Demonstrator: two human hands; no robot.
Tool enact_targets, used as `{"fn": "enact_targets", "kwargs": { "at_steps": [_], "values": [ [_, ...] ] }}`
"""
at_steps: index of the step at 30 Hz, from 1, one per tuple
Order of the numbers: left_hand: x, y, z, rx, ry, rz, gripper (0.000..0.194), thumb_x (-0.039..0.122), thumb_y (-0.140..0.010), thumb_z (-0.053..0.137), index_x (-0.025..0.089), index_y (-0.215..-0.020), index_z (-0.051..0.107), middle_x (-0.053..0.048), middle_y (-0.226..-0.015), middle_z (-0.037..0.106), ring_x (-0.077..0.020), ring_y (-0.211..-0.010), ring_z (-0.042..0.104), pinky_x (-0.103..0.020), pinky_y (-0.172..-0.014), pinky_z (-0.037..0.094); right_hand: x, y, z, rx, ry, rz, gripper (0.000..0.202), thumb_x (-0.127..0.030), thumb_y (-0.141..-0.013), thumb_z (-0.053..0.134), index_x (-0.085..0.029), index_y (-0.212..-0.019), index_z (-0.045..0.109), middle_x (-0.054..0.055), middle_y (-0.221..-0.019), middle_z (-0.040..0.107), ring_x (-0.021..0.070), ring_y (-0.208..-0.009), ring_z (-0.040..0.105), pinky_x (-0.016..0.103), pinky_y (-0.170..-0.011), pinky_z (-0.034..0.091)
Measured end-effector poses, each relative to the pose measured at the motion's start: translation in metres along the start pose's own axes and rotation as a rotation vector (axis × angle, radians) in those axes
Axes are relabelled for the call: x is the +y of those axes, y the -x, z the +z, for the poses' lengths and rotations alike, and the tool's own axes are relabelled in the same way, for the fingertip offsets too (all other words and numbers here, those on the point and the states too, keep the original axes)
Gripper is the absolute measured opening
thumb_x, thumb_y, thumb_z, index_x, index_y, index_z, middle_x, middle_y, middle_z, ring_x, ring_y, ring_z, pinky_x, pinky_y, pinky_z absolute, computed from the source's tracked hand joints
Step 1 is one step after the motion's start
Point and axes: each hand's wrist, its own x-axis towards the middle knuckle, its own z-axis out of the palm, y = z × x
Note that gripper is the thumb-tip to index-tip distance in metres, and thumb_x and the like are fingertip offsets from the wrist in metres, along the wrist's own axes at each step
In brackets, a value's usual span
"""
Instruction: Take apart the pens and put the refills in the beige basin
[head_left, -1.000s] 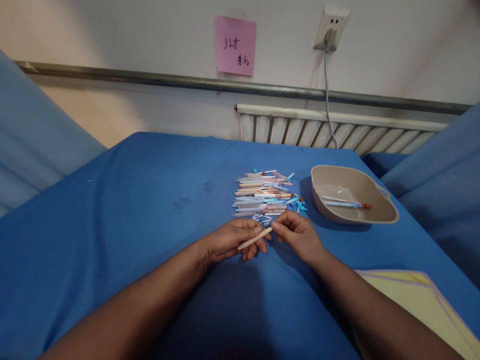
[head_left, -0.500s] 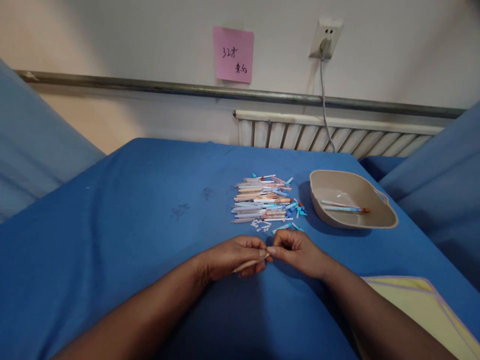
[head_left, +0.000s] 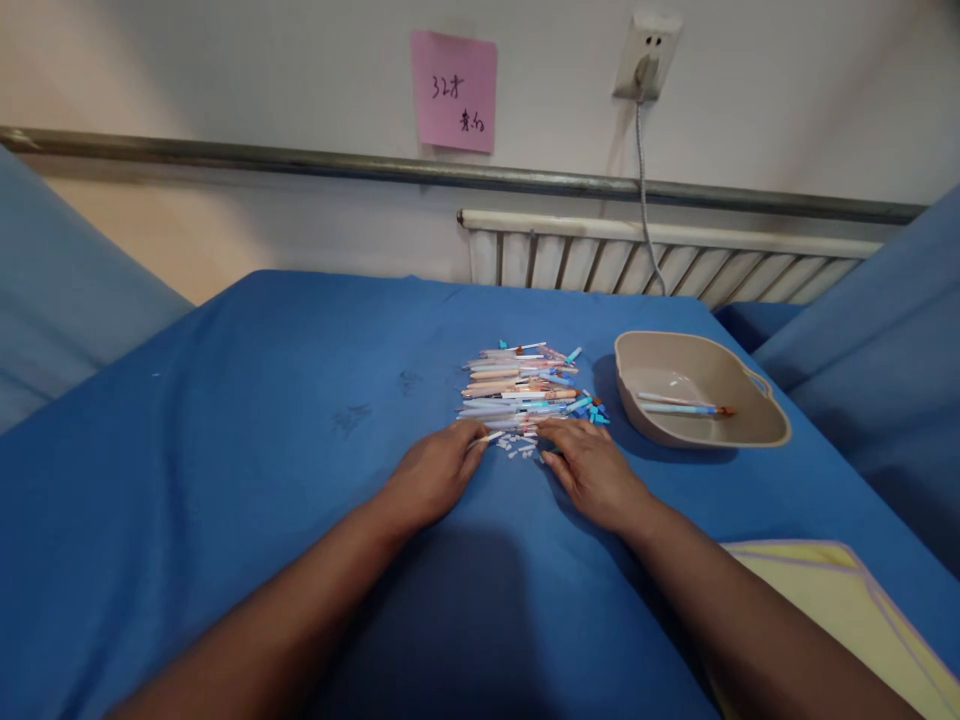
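Observation:
Rows of pen barrels (head_left: 502, 382) lie side by side on the blue-covered table, with small white pen pieces (head_left: 514, 445) scattered at their near side. My left hand (head_left: 442, 468) is at the near left corner of the rows, thumb and fingers pinched together. A thin pale stick (head_left: 491, 437) shows at its fingertips; whether it is held is unclear. My right hand (head_left: 589, 470) rests at the near right of the rows, thumb apart from the bent fingers, fingertips over the pen parts. Blue and teal clips (head_left: 596, 412) lie just beyond it.
A beige basin (head_left: 660, 430) with a few pens (head_left: 679, 405) in it stands at the right. A folded yellow cloth (head_left: 817, 600) lies at the near right. Behind the table are a radiator (head_left: 555, 262), a metal pipe (head_left: 300, 160) and a plugged-in cable (head_left: 643, 180).
My hands were together near me around a cream pen barrel. Now they have moved forward and apart to the pen rows, and that barrel no longer shows between them.

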Motion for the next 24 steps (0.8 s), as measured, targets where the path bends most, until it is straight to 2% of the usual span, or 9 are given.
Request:
{"fn": "enact_targets", "kwargs": {
  "at_steps": [5,12,16,19,21,24],
  "values": [
    [0.002,0.001,0.000,-0.069,-0.035,0.017,0.030,0.038,-0.093,0.033,0.020,-0.095,0.057,-0.005,-0.089,0.064,-0.0192,-0.080,0.058,-0.027,-0.070,0.041,-0.001,0.001,0.000,-0.027,-0.005,-0.003,0.025,-0.026,-0.090,0.047,-0.021,-0.112,0.056,0.007,-0.113,0.061,0.0228,-0.104,0.050,0.037,-0.090,0.036],
    [0.003,-0.002,-0.002,-0.008,-0.050,-0.029,0.029,0.037,-0.092,0.035,0.019,-0.096,0.057,-0.005,-0.089,0.064,-0.0198,-0.081,0.058,-0.027,-0.068,0.040,0.003,0.002,-0.002,0.017,-0.038,0.035,0.019,-0.022,-0.089,0.047,-0.019,-0.104,0.058,0.007,-0.101,0.064,0.0215,-0.097,0.053,0.034,-0.087,0.037],
    [0.006,-0.002,-0.003,-0.003,0.011,-0.047,0.029,0.040,-0.091,0.038,0.019,-0.092,0.058,-0.003,-0.080,0.064,-0.0186,-0.075,0.058,-0.026,-0.064,0.038,0.012,0.002,-0.006,0.076,-0.084,0.079,0.018,-0.021,-0.090,0.045,-0.019,-0.098,0.060,0.006,-0.095,0.065,0.0193,-0.091,0.055,0.031,-0.083,0.039],
    [0.009,-0.002,-0.001,0.039,0.129,-0.072,0.029,0.042,-0.090,0.041,0.019,-0.092,0.057,0.000,-0.071,0.062,-0.0162,-0.068,0.057,-0.025,-0.063,0.039,0.019,0.003,-0.013,0.125,-0.098,0.165,0.016,-0.023,-0.089,0.045,-0.019,-0.093,0.060,0.004,-0.088,0.065,0.0178,-0.084,0.057,0.027,-0.075,0.040],
    [0.011,-0.003,0.004,0.037,0.295,-0.097,0.028,0.042,-0.088,0.044,0.018,-0.090,0.057,0.000,-0.072,0.061,-0.0136,-0.063,0.056,-0.024,-0.061,0.040,0.023,0.005,-0.020,0.088,-0.083,0.222,0.016,-0.025,-0.088,0.046,-0.020,-0.088,0.061,0.003,-0.079,0.064,0.0160,-0.074,0.058,0.025,-0.065,0.038],
    [0.014,-0.004,0.014,-0.042,0.619,-0.173,0.028,0.043,-0.086,0.048,0.016,-0.084,0.055,0.000,-0.069,0.059,-0.0092,-0.052,0.050,-0.021,-0.050,0.038,0.027,0.009,-0.032,0.000,-0.006,0.293,0.016,-0.028,-0.087,0.048,-0.020,-0.082,0.061,0.001,-0.069,0.063,0.0141,-0.061,0.054,0.023,-0.055,0.031]
  ]
}}
